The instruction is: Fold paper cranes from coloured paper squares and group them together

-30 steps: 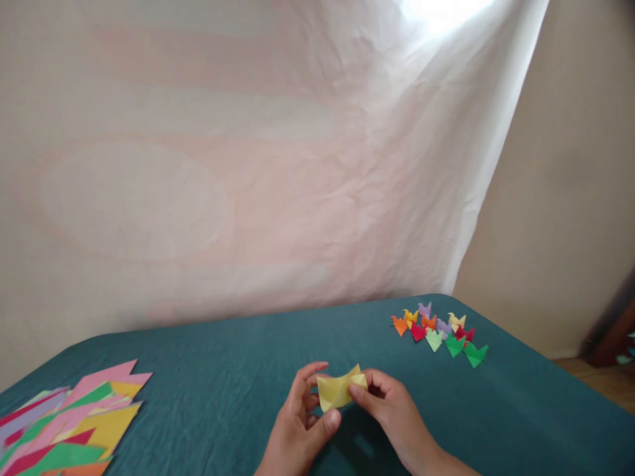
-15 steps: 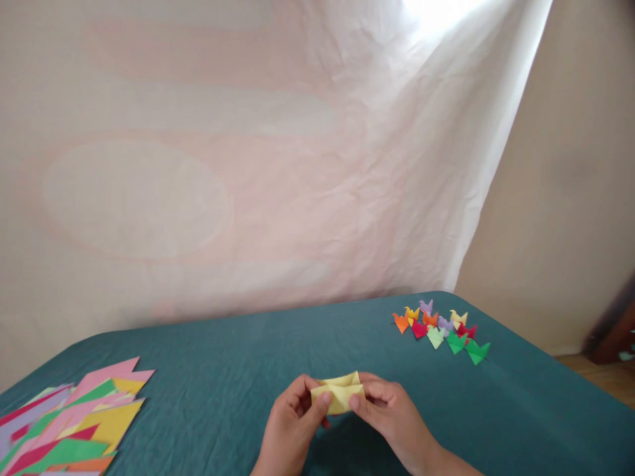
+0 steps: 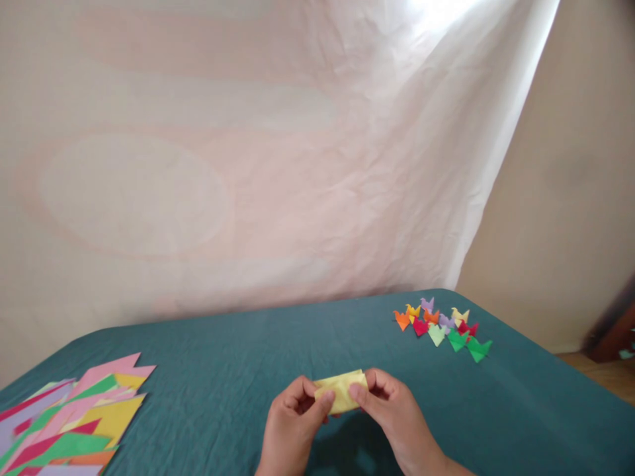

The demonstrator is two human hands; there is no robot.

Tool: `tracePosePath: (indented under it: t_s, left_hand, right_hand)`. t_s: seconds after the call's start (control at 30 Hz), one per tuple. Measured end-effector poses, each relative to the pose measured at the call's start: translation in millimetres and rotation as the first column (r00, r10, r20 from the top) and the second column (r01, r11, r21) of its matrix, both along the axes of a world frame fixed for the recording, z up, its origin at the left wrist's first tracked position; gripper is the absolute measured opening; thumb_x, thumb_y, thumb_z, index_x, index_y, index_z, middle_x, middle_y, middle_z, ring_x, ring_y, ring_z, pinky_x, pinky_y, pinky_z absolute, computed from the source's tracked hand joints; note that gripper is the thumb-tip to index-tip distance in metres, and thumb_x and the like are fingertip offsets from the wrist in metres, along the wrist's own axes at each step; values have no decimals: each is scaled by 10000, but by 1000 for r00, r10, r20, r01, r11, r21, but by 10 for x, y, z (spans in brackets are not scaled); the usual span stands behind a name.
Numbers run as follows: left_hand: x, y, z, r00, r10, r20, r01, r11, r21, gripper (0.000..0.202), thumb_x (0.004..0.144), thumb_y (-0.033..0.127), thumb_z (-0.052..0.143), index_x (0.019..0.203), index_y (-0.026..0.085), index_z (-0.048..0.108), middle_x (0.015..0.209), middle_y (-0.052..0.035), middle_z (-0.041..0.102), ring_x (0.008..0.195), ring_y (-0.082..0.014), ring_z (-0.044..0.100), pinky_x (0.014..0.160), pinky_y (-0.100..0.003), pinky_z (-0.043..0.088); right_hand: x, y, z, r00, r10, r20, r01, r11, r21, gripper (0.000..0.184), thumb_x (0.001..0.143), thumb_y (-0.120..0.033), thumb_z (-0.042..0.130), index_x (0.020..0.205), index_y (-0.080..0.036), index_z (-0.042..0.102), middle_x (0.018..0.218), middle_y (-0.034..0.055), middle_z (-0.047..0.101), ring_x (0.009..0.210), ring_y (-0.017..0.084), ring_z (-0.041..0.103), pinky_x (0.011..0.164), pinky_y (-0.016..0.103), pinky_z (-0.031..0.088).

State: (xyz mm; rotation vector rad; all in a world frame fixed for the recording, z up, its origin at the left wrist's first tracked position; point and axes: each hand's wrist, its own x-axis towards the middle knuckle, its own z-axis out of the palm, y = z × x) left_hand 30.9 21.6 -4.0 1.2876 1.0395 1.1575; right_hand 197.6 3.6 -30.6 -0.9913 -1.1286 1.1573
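A small folded piece of pale yellow paper [image 3: 341, 391] is held between my two hands, just above the dark green tablecloth. My left hand [image 3: 296, 418] pinches its left end, the thumb on the near face. At the other end, my right hand [image 3: 391, 411] grips the paper with its thumb pressed on the front and the fingers curled behind. The paper looks like a flat rectangle, its top edges lying close together. Its back side is hidden from me.
Several small folded paper birds [image 3: 436, 336] in mixed colours stand in a group at the table's far right. A fanned pile of coloured paper sheets [image 3: 116, 416] lies at the left. Behind the green table [image 3: 223, 357] hangs a pale cloth [image 3: 278, 198].
The yellow paper's open top has been pressed together, so it now looks flatter. My right thumb has slid up its face, and the right end sits slightly higher.
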Motion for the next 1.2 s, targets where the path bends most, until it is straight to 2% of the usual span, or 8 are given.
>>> tracePosePath:
  t_s: [0.23, 0.47, 0.67, 0.93, 1.2]
  left_hand:
    - [8, -1, 24, 999, 39, 10, -39, 999, -12, 367, 632, 438, 754, 534, 170, 523, 479, 17, 593, 488, -116, 548, 521, -190, 422]
    - [13, 19, -12, 997, 28, 76, -24, 998, -54, 349, 654, 369, 748, 544, 176, 479, 494, 24, 605, 509, -113, 564, 541, -183, 416]
    - [9, 13, -37, 996, 15, 92, -10, 998, -57, 331, 671, 338, 737, 564, 179, 467, 487, 28, 609, 498, -108, 565, 530, -174, 405]
    - [22, -13, 43, 993, 42, 109, -34, 997, -75, 380, 620, 373, 773, 536, 176, 459, 493, 39, 586, 480, -119, 594, 511, -182, 442]
    - [22, -20, 49, 994, 51, 95, -45, 997, -63, 393, 604, 408, 778, 541, 176, 468, 502, 33, 585, 489, -125, 598, 503, -189, 457]
  right_hand:
    - [-3, 4, 13, 999, -27, 43, 27, 1000, -8, 316, 784, -421, 665, 656, -165, 530, 636, -11, 556, 622, 131, 482, 603, 228, 386]
    - [-20, -12, 19, 1000, -22, 17, 23, 1000, -7, 311, 786, -411, 661, 655, -173, 511, 638, -14, 549, 623, 130, 478, 600, 229, 377]
    - [-49, -28, 96, 998, -55, -8, 55, 998, -39, 338, 756, -420, 684, 619, -176, 493, 602, -26, 526, 595, 121, 456, 583, 222, 353]
    - [-55, -19, 119, 998, -60, -37, 58, 998, -38, 357, 731, -428, 698, 614, -178, 472, 612, -30, 499, 597, 118, 428, 581, 224, 345]
    - [-71, -40, 157, 996, -60, -60, 58, 998, -34, 382, 715, -439, 705, 605, -187, 440, 631, -30, 491, 607, 122, 440, 593, 224, 360]
